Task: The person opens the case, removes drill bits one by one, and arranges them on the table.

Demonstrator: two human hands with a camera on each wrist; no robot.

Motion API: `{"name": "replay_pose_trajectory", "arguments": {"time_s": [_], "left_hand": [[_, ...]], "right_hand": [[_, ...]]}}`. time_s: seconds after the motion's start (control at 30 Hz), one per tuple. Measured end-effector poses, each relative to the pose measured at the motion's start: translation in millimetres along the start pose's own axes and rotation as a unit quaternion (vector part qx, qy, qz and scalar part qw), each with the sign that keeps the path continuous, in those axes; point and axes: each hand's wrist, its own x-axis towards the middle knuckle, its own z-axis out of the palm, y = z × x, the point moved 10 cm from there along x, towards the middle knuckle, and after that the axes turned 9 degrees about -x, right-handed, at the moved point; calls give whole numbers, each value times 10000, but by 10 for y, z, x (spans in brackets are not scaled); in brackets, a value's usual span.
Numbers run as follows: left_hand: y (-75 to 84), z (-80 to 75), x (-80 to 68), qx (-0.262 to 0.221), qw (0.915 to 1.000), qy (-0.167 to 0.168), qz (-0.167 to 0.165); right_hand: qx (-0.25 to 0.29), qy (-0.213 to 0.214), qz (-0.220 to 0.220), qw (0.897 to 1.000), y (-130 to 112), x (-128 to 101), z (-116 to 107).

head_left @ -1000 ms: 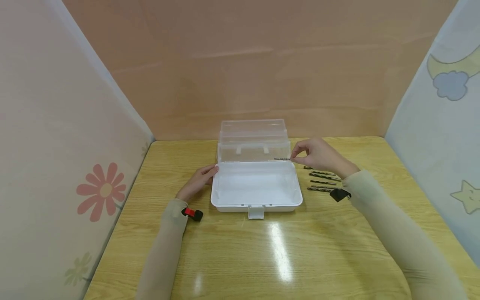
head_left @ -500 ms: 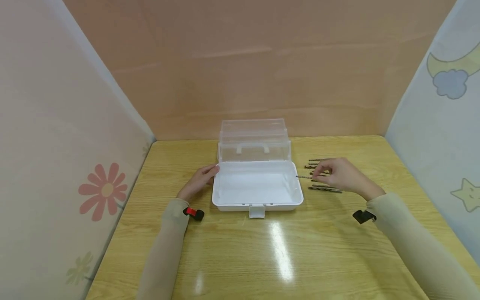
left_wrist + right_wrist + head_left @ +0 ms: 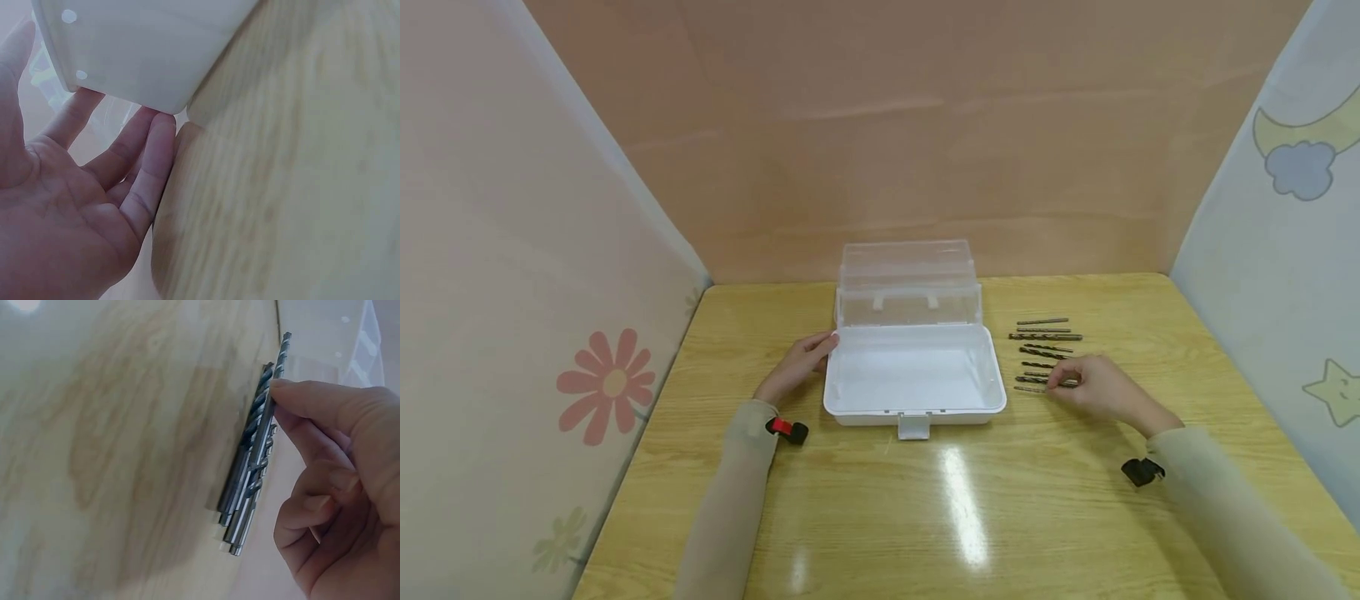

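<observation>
A white plastic box [image 3: 913, 408] stands open in the middle of the wooden table, its clear lid [image 3: 908, 283] tipped up behind it. My left hand [image 3: 797, 362] rests with straight fingers against the box's left wall [image 3: 144, 50], palm open [image 3: 112, 150]. To the right of the box lie several drill bits [image 3: 1045, 337] in a row, one behind the other. My right hand [image 3: 1054, 385] is at the near end of that row and pinches a thin drill bit [image 3: 1032, 389] low over the table. In the right wrist view a fingertip [image 3: 284, 387] presses on that bit [image 3: 265, 419] beside the other bits [image 3: 240, 500].
The table [image 3: 1000, 500] is walled in by pink panels at the left and back and a pale blue panel [image 3: 1285, 250] at the right. The box's latch [image 3: 913, 426] sticks out toward me. Bands sit on both wrists [image 3: 786, 428] [image 3: 1142, 471].
My right hand carried a drill bit from above the box's back right corner rightward and toward me, down to the near end of the row. The left hand has not moved.
</observation>
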Motion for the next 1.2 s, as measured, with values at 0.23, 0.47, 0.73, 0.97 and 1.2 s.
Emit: {"name": "replay_pose_trajectory", "arguments": {"time_s": [0.23,0.47,0.73,0.97,1.2], "left_hand": [[5,6,-14,-26,10000,49,-36],[17,5,-6,-19,10000,17,3],[-6,-10,2,-31,10000,-32,-29],[-9,-17,-5,48,10000,-17,15],[4,-5,-11,60,10000,1,50]], "right_hand": [[-288,216,-245,9990,24,-24,14],[-321,233,-144,9991,61,-48,26],[-150,344,-112,9992,86,-59,38],[61,331,-71,9994,94,-62,54],[137,320,-106,9993,85,-75,50]]}}
